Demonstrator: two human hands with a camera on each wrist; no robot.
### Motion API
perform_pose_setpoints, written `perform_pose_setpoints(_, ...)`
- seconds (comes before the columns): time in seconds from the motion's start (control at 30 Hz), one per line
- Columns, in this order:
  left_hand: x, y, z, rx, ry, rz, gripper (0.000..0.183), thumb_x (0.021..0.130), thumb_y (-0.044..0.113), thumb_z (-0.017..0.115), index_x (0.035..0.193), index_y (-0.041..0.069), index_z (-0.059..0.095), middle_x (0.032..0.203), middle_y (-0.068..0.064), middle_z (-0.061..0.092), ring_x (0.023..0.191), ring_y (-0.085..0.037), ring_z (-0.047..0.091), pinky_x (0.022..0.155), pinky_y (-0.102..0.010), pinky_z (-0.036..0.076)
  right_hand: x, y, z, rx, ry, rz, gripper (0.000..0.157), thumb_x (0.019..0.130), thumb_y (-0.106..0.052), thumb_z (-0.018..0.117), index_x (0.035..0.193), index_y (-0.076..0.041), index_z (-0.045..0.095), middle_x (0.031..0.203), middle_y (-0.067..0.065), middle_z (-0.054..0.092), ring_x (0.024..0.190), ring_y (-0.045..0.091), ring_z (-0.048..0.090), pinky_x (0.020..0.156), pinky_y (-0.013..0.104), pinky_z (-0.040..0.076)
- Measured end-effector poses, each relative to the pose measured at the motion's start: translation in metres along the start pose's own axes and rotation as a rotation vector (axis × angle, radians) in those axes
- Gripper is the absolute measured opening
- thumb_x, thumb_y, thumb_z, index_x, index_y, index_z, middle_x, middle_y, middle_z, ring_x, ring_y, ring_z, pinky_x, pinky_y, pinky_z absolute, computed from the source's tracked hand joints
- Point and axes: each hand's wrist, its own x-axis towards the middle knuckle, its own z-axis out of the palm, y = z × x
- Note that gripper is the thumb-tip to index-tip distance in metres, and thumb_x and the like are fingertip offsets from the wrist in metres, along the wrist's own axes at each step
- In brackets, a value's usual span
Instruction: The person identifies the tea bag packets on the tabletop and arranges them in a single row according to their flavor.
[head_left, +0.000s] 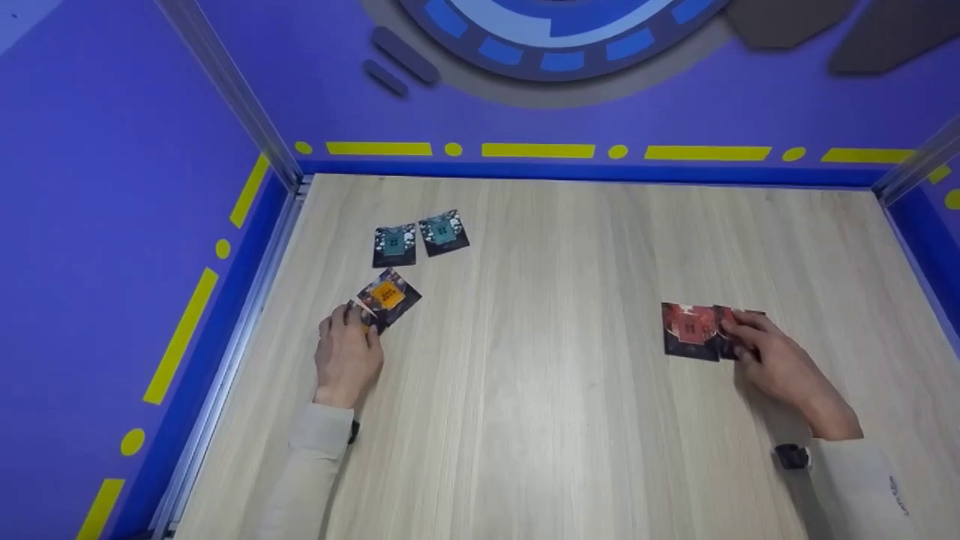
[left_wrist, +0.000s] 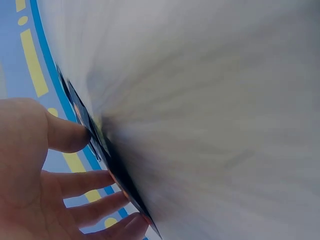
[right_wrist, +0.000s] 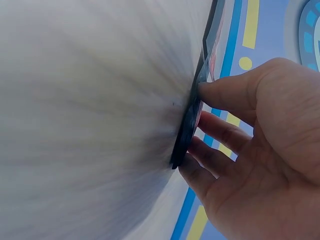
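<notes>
At the left of the table, my left hand grips a dark square packet with orange markings, thumb at one side and fingers along the other; the hand covers much of it. Its far edge meets or overlaps another orange-labelled packet. Over on the right, my right hand holds a dark red packet between thumb and fingertips, low over the tabletop. Directly left of it lies a second red-labelled packet, their edges touching or overlapping. Both wrist views show the held packets nearly edge-on.
Two teal-labelled packets lie side by side beyond the orange ones, a narrow gap between them. Blue-purple panels with yellow stripes border the wooden table at the back and sides. A metal rail runs along the left edge.
</notes>
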Motion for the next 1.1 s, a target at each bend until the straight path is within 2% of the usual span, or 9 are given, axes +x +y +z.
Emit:
perform_pose_setpoints(0.37, -0.011, 0.000, -0.002, 0.049, -0.044, 0.019, 0.050, 0.107, 0.019, 0.057, 0.147, -0.011, 0.054, 0.150, -0.035, 0.043, 0.132, -0.054, 0.046, 0.098, -0.062, 0.054, -0.001, -0.001, 0.003, 0.011, -0.013, 0.009, 0.049, 0.099, 0.004, 0.060, 0.148, 0.011, 0.054, 0.154, 0.034, 0.044, 0.137, 0.062, 0.047, 0.103, 0.076, 0.043)
perform_pose_setpoints(0.53, -0.019, 0.002, 0.001, 0.060, -0.037, 0.065, 0.048, 0.107, 0.017, 0.057, 0.145, -0.011, 0.055, 0.148, -0.037, 0.045, 0.131, -0.056, 0.047, 0.105, -0.062, 0.049, 0.000, -0.001, 0.002, 0.009, -0.030, 0.030, 0.049, 0.101, 0.003, 0.058, 0.149, 0.012, 0.053, 0.155, 0.034, 0.042, 0.138, 0.062, 0.045, 0.104, 0.075, 0.043)
perform_pose_setpoints(0.7, -0.028, 0.004, 0.002, 0.075, -0.070, 0.116, 0.049, 0.107, 0.016, 0.056, 0.148, -0.011, 0.053, 0.151, -0.036, 0.045, 0.134, -0.057, 0.046, 0.109, -0.062, 0.048, 0.002, 0.000, 0.001, 0.000, -0.034, 0.025, 0.048, 0.101, 0.004, 0.059, 0.148, 0.012, 0.053, 0.154, 0.034, 0.042, 0.138, 0.062, 0.045, 0.105, 0.075, 0.043)
perform_pose_setpoints(0.9, -0.037, 0.011, 0.001, 0.062, -0.096, 0.165, 0.049, 0.106, 0.014, 0.057, 0.149, -0.009, 0.053, 0.151, -0.032, 0.046, 0.136, -0.054, 0.046, 0.108, -0.061, 0.050, 0.002, 0.000, 0.000, 0.000, -0.033, 0.014, 0.047, 0.101, 0.004, 0.059, 0.147, 0.013, 0.055, 0.154, 0.034, 0.043, 0.139, 0.061, 0.045, 0.105, 0.074, 0.043)
perform_pose_setpoints(1.1, -0.045, 0.019, 0.004, 0.060, -0.066, 0.207, 0.047, 0.104, 0.014, 0.062, 0.147, -0.006, 0.057, 0.150, -0.030, 0.050, 0.135, -0.052, 0.050, 0.102, -0.063, 0.053, 0.001, 0.000, 0.000, 0.002, -0.023, 0.001, 0.048, 0.100, 0.005, 0.059, 0.147, 0.012, 0.054, 0.155, 0.034, 0.043, 0.138, 0.062, 0.045, 0.104, 0.074, 0.044)
